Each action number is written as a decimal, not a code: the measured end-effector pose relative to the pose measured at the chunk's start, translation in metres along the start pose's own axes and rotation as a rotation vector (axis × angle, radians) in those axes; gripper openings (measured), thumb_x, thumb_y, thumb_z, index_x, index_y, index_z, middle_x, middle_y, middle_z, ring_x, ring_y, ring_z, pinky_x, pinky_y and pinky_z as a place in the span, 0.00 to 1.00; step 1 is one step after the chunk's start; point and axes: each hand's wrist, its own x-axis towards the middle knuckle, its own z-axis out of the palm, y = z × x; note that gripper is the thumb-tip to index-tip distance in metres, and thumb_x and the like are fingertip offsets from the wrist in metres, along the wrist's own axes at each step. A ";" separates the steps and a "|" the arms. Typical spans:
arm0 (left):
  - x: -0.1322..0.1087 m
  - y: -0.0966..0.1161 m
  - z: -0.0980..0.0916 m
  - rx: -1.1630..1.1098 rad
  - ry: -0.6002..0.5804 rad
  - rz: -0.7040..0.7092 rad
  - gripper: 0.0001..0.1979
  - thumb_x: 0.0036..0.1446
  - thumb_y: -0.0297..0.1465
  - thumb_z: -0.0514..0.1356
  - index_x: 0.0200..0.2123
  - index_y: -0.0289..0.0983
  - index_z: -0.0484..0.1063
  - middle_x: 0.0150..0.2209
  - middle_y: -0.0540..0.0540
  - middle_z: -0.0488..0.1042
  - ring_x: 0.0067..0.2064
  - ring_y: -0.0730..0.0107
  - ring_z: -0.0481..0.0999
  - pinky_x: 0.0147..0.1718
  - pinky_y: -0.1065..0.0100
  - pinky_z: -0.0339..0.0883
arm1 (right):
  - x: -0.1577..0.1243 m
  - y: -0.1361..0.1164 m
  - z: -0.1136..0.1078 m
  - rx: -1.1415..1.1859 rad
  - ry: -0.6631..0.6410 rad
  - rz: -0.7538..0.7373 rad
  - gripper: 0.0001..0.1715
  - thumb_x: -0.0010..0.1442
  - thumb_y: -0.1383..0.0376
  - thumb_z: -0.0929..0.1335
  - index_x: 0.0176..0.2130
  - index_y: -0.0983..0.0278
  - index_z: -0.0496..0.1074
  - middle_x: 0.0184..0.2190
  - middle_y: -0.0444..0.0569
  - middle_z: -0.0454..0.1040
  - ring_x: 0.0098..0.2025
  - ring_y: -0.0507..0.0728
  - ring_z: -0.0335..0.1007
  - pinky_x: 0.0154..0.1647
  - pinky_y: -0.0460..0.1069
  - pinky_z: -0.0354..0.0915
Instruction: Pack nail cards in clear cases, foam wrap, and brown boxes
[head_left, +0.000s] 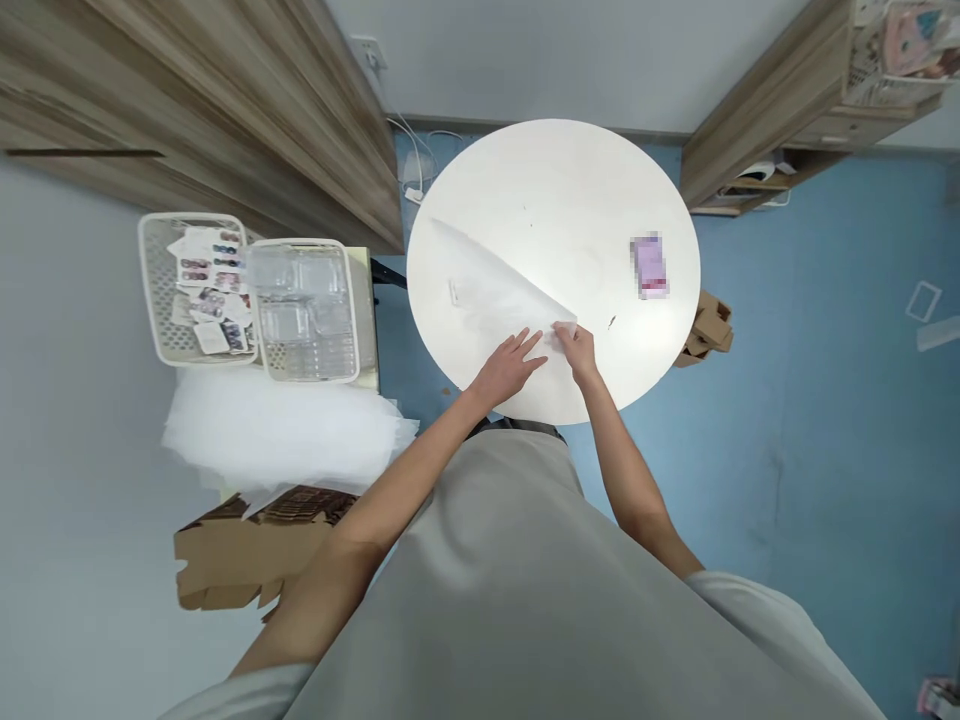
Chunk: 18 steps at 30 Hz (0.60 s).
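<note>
A thin, whitish, see-through sheet [495,285] lies across the round white table [570,170], its far edge running slantwise. I cannot tell if it is a single sheet or a bag. My right hand [576,350] pinches its right-hand corner between thumb and fingers. Beside it, my left hand [508,370] rests on the sheet's near part, fingers spread and holding nothing. On the table's right side lies a pink-purple oblong thing [651,266], blurred into blocks.
To the left stand a white basket [150,300] of carded small items and another basket [352,330] with clear plastic boxes. A stack of white sheets [285,425] and flattened cardboard [240,560] lie nearer. Cardboard boxes [709,325] sit on the floor right of the table.
</note>
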 end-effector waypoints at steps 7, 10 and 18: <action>0.008 -0.011 0.058 -0.110 -0.162 -0.204 0.23 0.80 0.31 0.51 0.68 0.43 0.79 0.77 0.40 0.68 0.79 0.47 0.65 0.76 0.42 0.63 | 0.019 0.058 -0.010 -0.201 0.007 0.073 0.25 0.71 0.48 0.68 0.28 0.59 0.68 0.29 0.47 0.78 0.35 0.57 0.74 0.40 0.49 0.69; 0.004 -0.011 0.070 -0.163 -0.171 -0.269 0.25 0.80 0.33 0.49 0.70 0.44 0.76 0.77 0.42 0.68 0.78 0.49 0.68 0.77 0.42 0.62 | 0.028 0.067 -0.010 -0.353 0.010 0.104 0.24 0.73 0.54 0.67 0.26 0.59 0.65 0.27 0.46 0.76 0.34 0.56 0.72 0.39 0.49 0.65; -0.012 -0.059 0.049 -0.195 0.004 -0.443 0.33 0.77 0.43 0.55 0.78 0.36 0.63 0.76 0.32 0.69 0.76 0.48 0.69 0.75 0.44 0.63 | 0.042 0.072 -0.014 -0.421 -0.012 0.128 0.24 0.73 0.53 0.68 0.27 0.58 0.66 0.32 0.50 0.82 0.36 0.58 0.75 0.42 0.50 0.67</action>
